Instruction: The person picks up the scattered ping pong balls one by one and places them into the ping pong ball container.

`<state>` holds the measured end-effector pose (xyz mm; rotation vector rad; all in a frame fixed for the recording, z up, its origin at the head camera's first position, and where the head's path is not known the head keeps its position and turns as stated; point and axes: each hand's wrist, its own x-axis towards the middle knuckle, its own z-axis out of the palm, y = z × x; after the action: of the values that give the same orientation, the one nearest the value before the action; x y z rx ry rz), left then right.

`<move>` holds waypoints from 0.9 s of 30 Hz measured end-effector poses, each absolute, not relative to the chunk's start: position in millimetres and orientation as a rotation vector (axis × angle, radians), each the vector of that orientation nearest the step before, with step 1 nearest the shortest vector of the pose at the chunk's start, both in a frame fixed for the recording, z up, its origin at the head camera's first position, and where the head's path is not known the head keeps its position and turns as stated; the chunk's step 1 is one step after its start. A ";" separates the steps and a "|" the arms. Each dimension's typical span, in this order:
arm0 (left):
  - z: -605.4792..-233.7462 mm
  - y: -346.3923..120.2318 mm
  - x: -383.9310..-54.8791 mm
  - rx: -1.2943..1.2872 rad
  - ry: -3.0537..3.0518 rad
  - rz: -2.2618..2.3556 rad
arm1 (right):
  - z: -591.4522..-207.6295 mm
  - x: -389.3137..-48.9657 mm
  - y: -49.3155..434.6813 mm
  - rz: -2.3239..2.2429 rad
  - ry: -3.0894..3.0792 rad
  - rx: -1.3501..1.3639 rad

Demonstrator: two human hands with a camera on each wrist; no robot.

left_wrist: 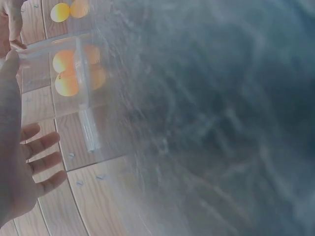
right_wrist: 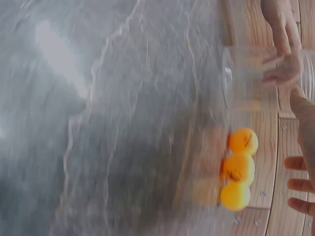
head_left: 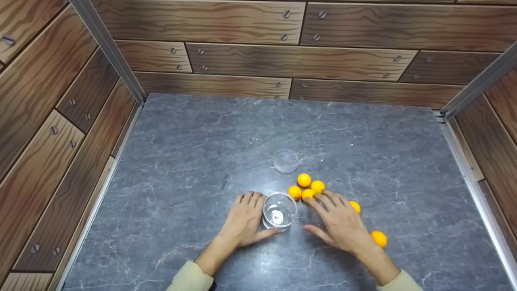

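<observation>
A clear, straight-walled plastic jar [head_left: 279, 212] stands upright on the grey table. My left hand [head_left: 244, 220] is along its left side, with the thumb stretched past the front and the fingers fairly straight. In the left wrist view the spread fingers [left_wrist: 44, 160] of that hand show beside the jar wall. To the jar's right, my right hand [head_left: 337, 220] has its fingers spread and pointing forward, the fingertips right at an orange ball [head_left: 308, 195]. Three more orange balls [head_left: 304, 180] cluster beside that one. Nothing shows in the right palm's grasp.
Behind the balls a round clear lid [head_left: 285, 161] lies flat. One orange ball [head_left: 355, 207] peeks out beyond the right hand, and another orange ball [head_left: 378, 239] sits beside the right wrist. Wood-patterned walls [head_left: 258, 58] enclose the marbled table [head_left: 202, 141] at the back and sides.
</observation>
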<state>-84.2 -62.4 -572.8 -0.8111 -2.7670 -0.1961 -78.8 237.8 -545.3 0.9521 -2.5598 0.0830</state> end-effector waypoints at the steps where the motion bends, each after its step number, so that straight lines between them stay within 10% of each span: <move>1: -572.6 -62.3 -84.2 -0.812 -2.770 -0.189 | -544.1 -79.3 242.0 0.084 -2.563 0.956; 27: -572.5 -62.5 -83.2 -0.804 -2.771 -0.181 | -530.8 -66.7 323.2 0.236 -2.617 0.820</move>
<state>-83.2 -62.5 -572.5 -0.8038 -2.7709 -0.1807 -66.7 323.2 -530.8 0.8202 -2.6172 0.2365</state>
